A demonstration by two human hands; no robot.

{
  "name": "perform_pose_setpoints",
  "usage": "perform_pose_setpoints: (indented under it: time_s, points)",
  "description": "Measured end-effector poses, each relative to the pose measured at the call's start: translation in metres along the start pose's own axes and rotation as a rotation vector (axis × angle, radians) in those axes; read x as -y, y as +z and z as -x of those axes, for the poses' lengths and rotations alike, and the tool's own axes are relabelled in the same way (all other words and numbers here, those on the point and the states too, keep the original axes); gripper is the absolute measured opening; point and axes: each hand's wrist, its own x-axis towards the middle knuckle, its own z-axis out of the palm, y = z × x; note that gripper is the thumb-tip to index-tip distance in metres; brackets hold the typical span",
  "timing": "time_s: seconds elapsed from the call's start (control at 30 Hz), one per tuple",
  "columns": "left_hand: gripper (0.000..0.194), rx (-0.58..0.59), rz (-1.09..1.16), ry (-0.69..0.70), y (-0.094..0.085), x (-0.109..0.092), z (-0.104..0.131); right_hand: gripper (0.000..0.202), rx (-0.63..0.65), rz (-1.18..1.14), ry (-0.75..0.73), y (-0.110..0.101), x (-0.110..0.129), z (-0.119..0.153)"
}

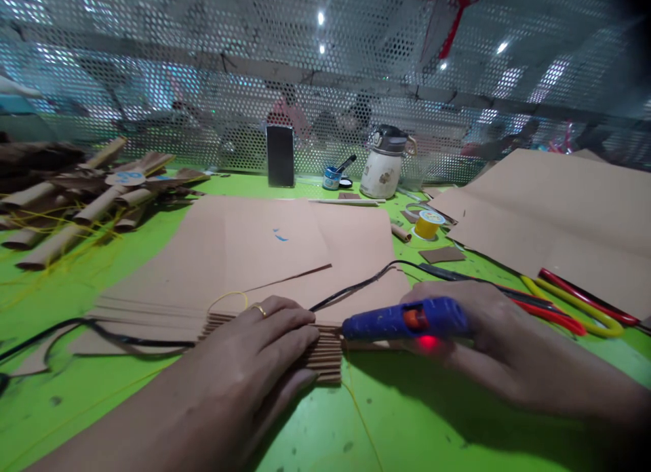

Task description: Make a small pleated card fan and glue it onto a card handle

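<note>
My left hand (274, 343) presses down on a strip of pleated brown paper (328, 367), its fingers lying flat across the folds and a ring on one of them. In my right hand (472, 343) is a blue hot glue gun (391, 323) with an orange part and a glowing red light. Its nozzle points left and meets the right end of the pleats, close to my left fingertips; whether glue is coming out cannot be seen. Yellow string (363, 421) runs out from under the pleats. Behind them lie large brown paper sheets (264, 241).
A black cord (350, 292) crosses the sheets. Scissors with red and yellow handles (574, 309) lie at right, near a yellow thread spool (427, 224) and more paper (559, 207). Rolled paper tubes (96, 204) pile up at left. A phone (281, 156), paint jar (332, 178) and flask (381, 167) stand behind.
</note>
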Motion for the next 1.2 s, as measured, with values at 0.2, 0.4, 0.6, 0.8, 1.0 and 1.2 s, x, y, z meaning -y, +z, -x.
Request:
perform_pose_setpoints:
  time_s: [0.2, 0.4, 0.6, 0.8, 1.0, 1.2]
  points:
    - [0.026, 0.013, 0.006, -0.013, -0.0014, -0.0007, 0.0002, 0.016, -0.010, 0.003, -0.016, 0.0032, 0.0007, 0.0000]
    - [0.026, 0.003, 0.016, -0.012, -0.0031, -0.0017, 0.0002, 0.017, -0.008, 0.041, -0.028, 0.0023, 0.0024, -0.0017]
    - [0.029, 0.015, -0.004, -0.022, -0.0037, -0.0027, 0.0021, 0.015, -0.021, 0.028, -0.052, 0.0036, 0.0017, -0.0019]
    - [0.028, 0.009, 0.013, -0.042, -0.0021, -0.0018, 0.0024, 0.016, -0.031, 0.046, -0.043, 0.0055, 0.0046, -0.0033]
    - [0.028, 0.030, -0.006, -0.010, -0.0024, -0.0006, 0.0027, 0.017, -0.025, 0.065, -0.067, 0.0060, 0.0026, -0.0022]
    - [0.028, 0.007, -0.001, -0.024, -0.0039, -0.0025, 0.0007, 0.016, -0.023, 0.100, -0.056, 0.0032, 0.0013, 0.0007]
